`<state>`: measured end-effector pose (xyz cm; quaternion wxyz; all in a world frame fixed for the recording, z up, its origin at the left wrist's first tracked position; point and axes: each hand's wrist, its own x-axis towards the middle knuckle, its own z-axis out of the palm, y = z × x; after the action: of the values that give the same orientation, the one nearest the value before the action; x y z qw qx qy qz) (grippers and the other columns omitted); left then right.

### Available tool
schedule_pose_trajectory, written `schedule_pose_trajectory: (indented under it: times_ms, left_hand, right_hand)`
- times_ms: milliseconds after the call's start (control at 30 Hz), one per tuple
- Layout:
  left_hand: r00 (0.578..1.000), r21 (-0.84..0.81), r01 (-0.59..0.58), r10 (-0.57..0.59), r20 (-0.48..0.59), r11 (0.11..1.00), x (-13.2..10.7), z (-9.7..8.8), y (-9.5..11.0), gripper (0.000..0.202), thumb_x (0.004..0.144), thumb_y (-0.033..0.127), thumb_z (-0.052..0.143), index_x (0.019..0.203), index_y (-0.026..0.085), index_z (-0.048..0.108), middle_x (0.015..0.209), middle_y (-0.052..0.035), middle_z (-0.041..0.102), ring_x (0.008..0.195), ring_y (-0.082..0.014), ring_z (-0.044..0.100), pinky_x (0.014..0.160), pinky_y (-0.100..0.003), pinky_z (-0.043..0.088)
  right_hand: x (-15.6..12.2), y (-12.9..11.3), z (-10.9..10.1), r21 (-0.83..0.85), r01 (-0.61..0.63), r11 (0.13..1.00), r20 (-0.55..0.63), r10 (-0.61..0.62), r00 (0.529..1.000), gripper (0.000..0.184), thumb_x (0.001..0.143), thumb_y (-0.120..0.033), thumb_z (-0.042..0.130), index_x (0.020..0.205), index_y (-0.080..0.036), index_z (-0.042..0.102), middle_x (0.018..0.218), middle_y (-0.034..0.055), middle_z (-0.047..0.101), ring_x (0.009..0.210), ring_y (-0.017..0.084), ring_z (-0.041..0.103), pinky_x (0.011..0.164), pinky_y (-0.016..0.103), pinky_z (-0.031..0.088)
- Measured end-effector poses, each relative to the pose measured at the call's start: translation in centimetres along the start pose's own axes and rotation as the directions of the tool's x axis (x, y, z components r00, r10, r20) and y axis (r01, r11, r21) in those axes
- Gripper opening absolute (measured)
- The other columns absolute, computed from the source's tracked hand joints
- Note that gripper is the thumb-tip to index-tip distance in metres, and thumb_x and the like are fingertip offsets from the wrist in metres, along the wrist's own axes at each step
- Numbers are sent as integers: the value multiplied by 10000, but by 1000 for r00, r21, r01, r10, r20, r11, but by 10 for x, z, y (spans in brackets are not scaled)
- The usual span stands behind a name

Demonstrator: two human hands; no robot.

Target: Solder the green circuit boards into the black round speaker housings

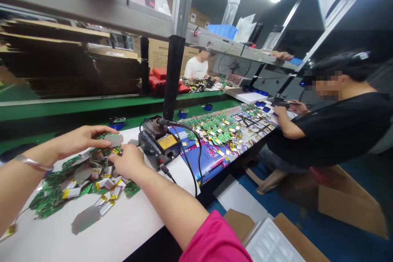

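Observation:
My left hand (72,143) is closed at the fingertips on a round circuit board (114,140) with its grey side showing. Close beside it, my right hand (130,161) pinches what looks like a small battery (117,151) by its yellow end; the fingers mostly hide it. Both hands are over a heap of green circuit boards (50,196) with small silver batteries (106,183) wired to them. In front of the heap, one grey-faced board (86,220) lies with batteries at its edge on the white sheet (132,221).
A soldering iron stand (159,141) with a yellow sponge and black cables is right of my hands. Farther right lie many boards with batteries (215,129). A co-worker (340,127) sits at right, another person (197,65) behind. A post (174,77) rises behind the stand.

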<state>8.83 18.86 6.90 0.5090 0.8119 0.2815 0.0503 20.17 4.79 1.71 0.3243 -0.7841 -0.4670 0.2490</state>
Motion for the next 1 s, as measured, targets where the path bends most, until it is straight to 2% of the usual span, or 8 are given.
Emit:
schedule_pose_trajectory:
  times_ms: [233,333,400,467,567,667,833,1000]
  left_hand:
    - [961,299,-100,170,-220,949,-4,15,4,401,570,467,757,916,265,756,905,31,777,904,-267,664,840,-305,486]
    - [929,239,-136,207,-306,962,-8,29,10,333,552,334,714,871,260,770,912,-25,775,938,-301,672,810,-301,497]
    - [920,202,-129,194,-342,971,-8,32,9,512,527,252,707,1037,264,749,974,-22,764,928,-272,674,770,-282,506]
    - [930,151,-100,146,-337,983,-8,28,3,623,500,211,735,1122,232,724,827,-26,750,725,-225,669,628,-266,504]
    - [947,49,-84,96,-306,995,-9,19,-8,503,515,232,778,1015,181,745,637,-14,691,528,-178,607,493,-258,479]
    - [942,-19,-121,109,-317,992,-12,13,-16,445,558,258,791,992,176,739,651,-18,690,537,-170,621,494,-260,499]
    - [915,53,-196,202,-349,979,-19,12,-15,386,550,233,803,929,184,746,642,15,661,538,-131,578,485,-216,442]
    - [879,196,-236,295,-374,952,-25,17,-10,308,590,239,769,890,187,723,688,15,683,630,-139,592,591,-225,457]
  right_hand:
    - [8,-1,6,-23,-30,999,-55,29,998,267,806,-398,695,950,-175,725,1005,129,745,932,269,688,746,313,480]
    - [11,2,8,25,3,1000,-78,-2,997,212,828,-357,682,874,-155,722,900,112,742,833,226,676,706,290,463]
    - [14,6,10,74,54,996,-78,-48,996,175,840,-327,676,847,-156,713,824,70,728,774,184,657,699,272,457]
    - [17,10,12,140,116,983,-63,-109,992,151,851,-299,662,853,-154,704,778,29,708,729,151,637,692,261,462]
    - [18,18,15,246,176,953,-33,-174,984,207,822,-257,681,1009,-171,700,796,-7,712,708,134,640,666,235,471]
    - [20,25,16,297,173,939,15,-186,983,402,782,-221,735,1170,-179,637,808,-24,708,656,119,636,638,235,496]
    - [29,34,21,237,98,967,97,-124,988,219,899,-343,676,928,-127,660,794,-14,650,672,115,618,629,259,532]
    - [34,31,22,141,31,989,146,-52,988,245,928,-369,644,974,-128,648,882,4,654,751,132,639,670,280,558]
